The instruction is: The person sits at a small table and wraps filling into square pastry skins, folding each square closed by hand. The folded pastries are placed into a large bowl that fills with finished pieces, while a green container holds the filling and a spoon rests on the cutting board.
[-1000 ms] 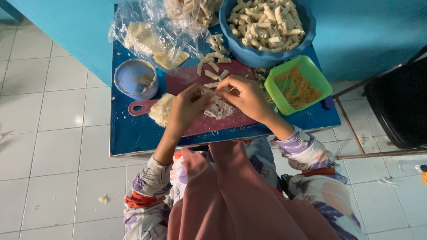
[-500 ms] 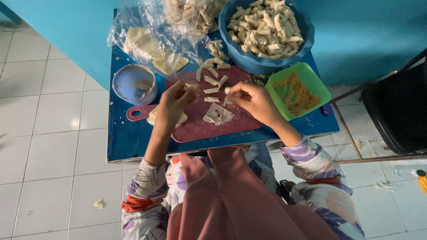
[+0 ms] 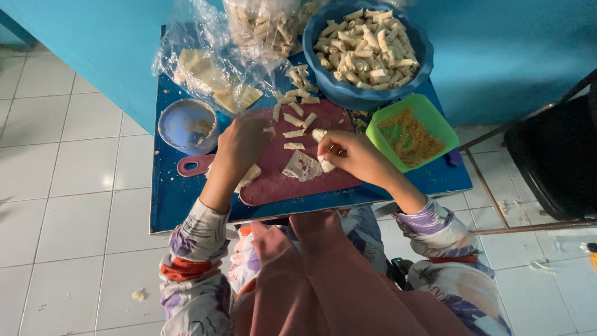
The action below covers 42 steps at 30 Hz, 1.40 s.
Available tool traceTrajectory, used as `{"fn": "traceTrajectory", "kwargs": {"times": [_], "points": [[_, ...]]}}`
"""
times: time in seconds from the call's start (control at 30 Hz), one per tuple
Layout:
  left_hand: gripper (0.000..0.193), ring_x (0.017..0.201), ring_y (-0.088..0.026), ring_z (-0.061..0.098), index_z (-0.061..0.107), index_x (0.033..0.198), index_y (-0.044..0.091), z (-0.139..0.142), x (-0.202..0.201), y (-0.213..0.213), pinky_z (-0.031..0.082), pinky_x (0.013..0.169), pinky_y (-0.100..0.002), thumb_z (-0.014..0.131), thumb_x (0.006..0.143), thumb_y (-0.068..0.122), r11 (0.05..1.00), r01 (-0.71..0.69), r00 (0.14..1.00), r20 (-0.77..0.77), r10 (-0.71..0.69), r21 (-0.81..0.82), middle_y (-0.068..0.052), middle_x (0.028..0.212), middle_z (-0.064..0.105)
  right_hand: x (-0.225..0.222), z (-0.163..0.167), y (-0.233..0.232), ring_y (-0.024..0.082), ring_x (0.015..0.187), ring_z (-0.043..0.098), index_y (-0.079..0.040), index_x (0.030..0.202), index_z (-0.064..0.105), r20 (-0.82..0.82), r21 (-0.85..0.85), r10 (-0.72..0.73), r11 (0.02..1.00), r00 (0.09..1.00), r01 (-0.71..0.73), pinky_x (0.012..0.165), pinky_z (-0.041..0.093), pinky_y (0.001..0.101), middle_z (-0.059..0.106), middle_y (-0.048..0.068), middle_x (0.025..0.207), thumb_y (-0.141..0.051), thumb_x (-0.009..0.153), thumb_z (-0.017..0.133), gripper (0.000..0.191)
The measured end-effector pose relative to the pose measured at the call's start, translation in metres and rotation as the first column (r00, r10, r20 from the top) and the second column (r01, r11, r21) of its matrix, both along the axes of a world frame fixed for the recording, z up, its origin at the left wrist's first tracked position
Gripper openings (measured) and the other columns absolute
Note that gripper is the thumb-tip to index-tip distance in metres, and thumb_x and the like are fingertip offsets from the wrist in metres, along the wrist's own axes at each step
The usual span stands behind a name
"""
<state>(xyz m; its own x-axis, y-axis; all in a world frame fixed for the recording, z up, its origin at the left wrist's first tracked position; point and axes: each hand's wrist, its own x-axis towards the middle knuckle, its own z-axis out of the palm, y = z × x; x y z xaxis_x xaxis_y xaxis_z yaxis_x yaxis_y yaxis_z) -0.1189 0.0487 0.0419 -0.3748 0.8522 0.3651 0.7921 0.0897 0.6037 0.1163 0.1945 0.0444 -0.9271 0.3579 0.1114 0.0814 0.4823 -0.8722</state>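
A small blue square table (image 3: 186, 199) carries a maroon plastic cutting board (image 3: 292, 180); behind the board, a big blue bowl (image 3: 323, 87); left, a small blue cup (image 3: 171, 124); right, a green square tub (image 3: 444, 127).

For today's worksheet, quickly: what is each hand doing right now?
Left hand: palm down on the cutting board; grip cannot be told.
Right hand: fingers closed on a small dough roll.

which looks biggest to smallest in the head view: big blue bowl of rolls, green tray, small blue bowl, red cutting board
1. red cutting board, though hands cover part of it
2. big blue bowl of rolls, close to the board in spread, so the top two are unsure
3. green tray
4. small blue bowl, a little smaller than the tray
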Motion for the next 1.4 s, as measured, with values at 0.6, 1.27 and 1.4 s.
{"fn": "traceTrajectory", "kwargs": {"times": [0.6, 1.27, 1.4], "points": [[0.057, 0.116, -0.047, 0.062, 0.045, 0.140, -0.005, 0.041, 0.007, 0.105, 0.053, 0.099, -0.045, 0.055, 0.085, -0.011, 0.867, 0.097, 0.993, 0.013, -0.118, 0.489, -0.030, 0.132, 0.060, -0.017, 0.002, -0.010, 0.008, 0.077, 0.066, -0.006, 0.107, 0.071, 0.074, 0.097, -0.038, 0.995, 0.997, 0.031, 0.070, 0.052, 0.0262, 0.075, 0.004, 0.089, -0.011, 0.095, 0.071, 0.013], [0.032, 0.103, -0.029, 0.063, 0.063, 0.116, 0.007, -0.040, 0.104, -0.056, 0.051, 0.090, -0.042, 0.059, 0.085, 0.002, 0.993, -0.028, 0.977, -0.209, 0.053, 0.119, -0.008, 0.107, 0.067, -0.029, -0.006, -0.019, 0.022, 0.082, 0.070, -0.005, 0.100, 0.068, -0.025, 0.303, 0.008, 0.953, 1.000, 0.000, 0.072, 0.054, 0.0352, 0.067, 0.009, 0.089, -0.005, 0.086, 0.076, 0.016], [0.046, 0.105, -0.026, 0.061, 0.066, 0.126, 0.009, -0.035, 0.108, -0.058, 0.052, 0.089, -0.039, 0.061, 0.081, 0.002, 0.992, -0.020, 0.960, -0.276, 0.053, 0.121, -0.006, 0.118, 0.065, -0.031, -0.009, -0.017, 0.028, 0.089, 0.067, -0.005, 0.099, 0.068, -0.093, 0.414, 0.055, 0.910, 0.994, -0.012, 0.078, 0.052, 0.0386, 0.068, 0.009, 0.090, -0.006, 0.086, 0.077, 0.016]]}}
